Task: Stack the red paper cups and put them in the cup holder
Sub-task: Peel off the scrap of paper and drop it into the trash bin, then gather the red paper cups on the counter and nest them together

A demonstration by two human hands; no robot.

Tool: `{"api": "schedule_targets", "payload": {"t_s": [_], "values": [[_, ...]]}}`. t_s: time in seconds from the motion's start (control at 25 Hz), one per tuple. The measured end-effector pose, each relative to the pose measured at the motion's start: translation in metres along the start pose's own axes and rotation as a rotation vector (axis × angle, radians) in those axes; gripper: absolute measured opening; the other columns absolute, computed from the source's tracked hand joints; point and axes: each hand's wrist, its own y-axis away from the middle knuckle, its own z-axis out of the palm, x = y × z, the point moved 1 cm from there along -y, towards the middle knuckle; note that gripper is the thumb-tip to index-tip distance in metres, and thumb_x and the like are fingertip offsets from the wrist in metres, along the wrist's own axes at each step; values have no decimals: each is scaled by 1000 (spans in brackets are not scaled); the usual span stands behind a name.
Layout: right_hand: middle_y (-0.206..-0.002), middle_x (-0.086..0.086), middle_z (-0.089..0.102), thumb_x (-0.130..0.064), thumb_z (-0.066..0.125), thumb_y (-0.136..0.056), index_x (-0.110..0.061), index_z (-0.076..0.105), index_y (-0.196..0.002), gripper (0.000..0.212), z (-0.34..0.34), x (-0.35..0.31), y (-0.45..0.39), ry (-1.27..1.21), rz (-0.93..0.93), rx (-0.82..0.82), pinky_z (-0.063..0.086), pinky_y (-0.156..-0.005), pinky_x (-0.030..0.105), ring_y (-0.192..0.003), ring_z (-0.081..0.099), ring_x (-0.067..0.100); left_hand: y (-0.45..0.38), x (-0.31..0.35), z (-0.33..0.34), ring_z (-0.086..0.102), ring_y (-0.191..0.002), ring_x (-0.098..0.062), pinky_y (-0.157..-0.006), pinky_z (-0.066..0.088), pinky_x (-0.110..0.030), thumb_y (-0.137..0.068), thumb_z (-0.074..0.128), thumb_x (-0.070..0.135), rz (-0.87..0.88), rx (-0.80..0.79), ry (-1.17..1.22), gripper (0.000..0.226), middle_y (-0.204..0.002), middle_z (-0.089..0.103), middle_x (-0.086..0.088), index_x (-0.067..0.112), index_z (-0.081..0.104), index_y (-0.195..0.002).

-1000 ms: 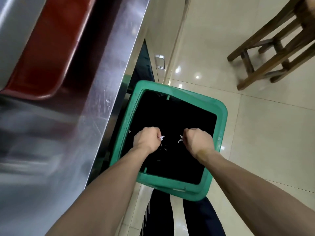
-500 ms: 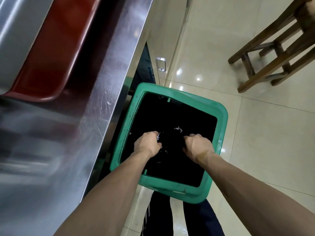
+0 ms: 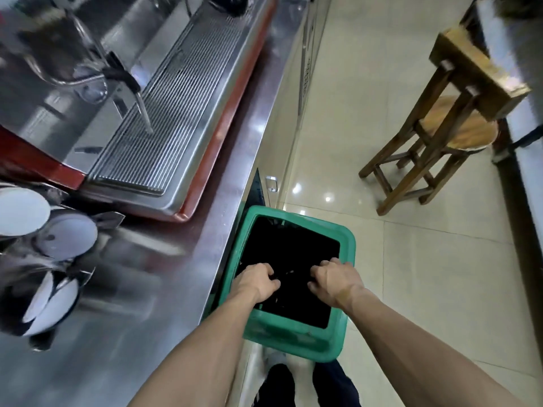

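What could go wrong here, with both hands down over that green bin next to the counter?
The left hand and right hand are both curled over the green bin, whose black inside hides whatever lies there, so fingers could meet something sharp or dirty. No red cups are in view, so the stacking may be delayed. The wooden stool stands close behind on the glossy floor, a possible trip when stepping back.
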Motion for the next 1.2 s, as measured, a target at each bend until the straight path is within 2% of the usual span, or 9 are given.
{"api": "schedule_targets", "payload": {"t_s": [0.08, 0.36, 0.56, 0.68, 0.76, 0.84, 1.08, 1.2], "values": [[-122, 6, 61, -47, 41, -95, -23, 60, -124, 42, -27, -2, 23, 25, -3, 17, 42, -90, 42, -115, 52, 29, 31, 5, -18, 63, -116, -22, -99, 50, -34, -89, 62, 47, 39, 12, 3, 49, -126, 69, 0, 26, 60, -133], [-117, 5, 64, -51, 43, -91, -27, 63, -119, 42, -96, -8, 69, 118, -110, 115, 47, -90, 42, -112, 57, 28, 111, -9, -61, 55, -128, -25, -106, 44, -42, -88, 57, 56, 105, 92, -27, 63, -142, 58, -3, 26, 50, -142], [-119, 4, 62, -53, 41, -90, -31, 58, -127, 47, -118, -3, 87, 200, -244, 241, 41, -89, 41, -114, 54, 27, 160, -17, -71, 52, -128, -27, -102, 45, -44, -88, 52, 58, 111, 352, -164, 63, -140, 55, -5, 27, 47, -142], [-117, 3, 63, -52, 40, -88, -32, 60, -120, 43, -122, -1, 96, 236, -320, 328, 41, -88, 40, -114, 54, 26, 189, -20, -61, 47, -130, -27, -103, 42, -44, -88, 49, 60, 96, 513, -221, 63, -139, 53, -3, 27, 46, -142], [-115, -1, 64, -53, 39, -88, -32, 62, -115, 42, -125, -2, 101, 257, -367, 384, 41, -88, 39, -113, 54, 24, 206, -22, -50, 43, -134, -25, -106, 35, -43, -89, 47, 61, 70, 585, -216, 65, -142, 50, -2, 26, 44, -143], [-117, -4, 64, -55, 39, -88, -35, 60, -119, 43, -125, -4, 107, 272, -423, 427, 40, -87, 38, -114, 54, 22, 224, -21, -37, 41, -135, -23, -108, 32, -42, -89, 46, 63, 19, 653, -200, 65, -143, 49, -1, 27, 44, -143], [-126, -7, 60, -54, 40, -91, -34, 55, -129, 45, -108, -30, 123, 307, -644, 441, 41, -91, 39, -118, 51, 19, 283, -25, 15, 47, -129, -21, -107, 32, -41, -84, 32, 71, -140, 826, -180, 70, -132, 55, 1, 29, 49, -138], [-127, -7, 60, -54, 40, -91, -33, 55, -130, 47, -97, -57, 136, 345, -741, 432, 40, -94, 39, -119, 50, 20, 313, -39, 47, 47, -130, -21, -105, 33, -40, -83, 29, 72, -273, 838, -123, 72, -134, 55, 1, 29, 51, -136]]}}
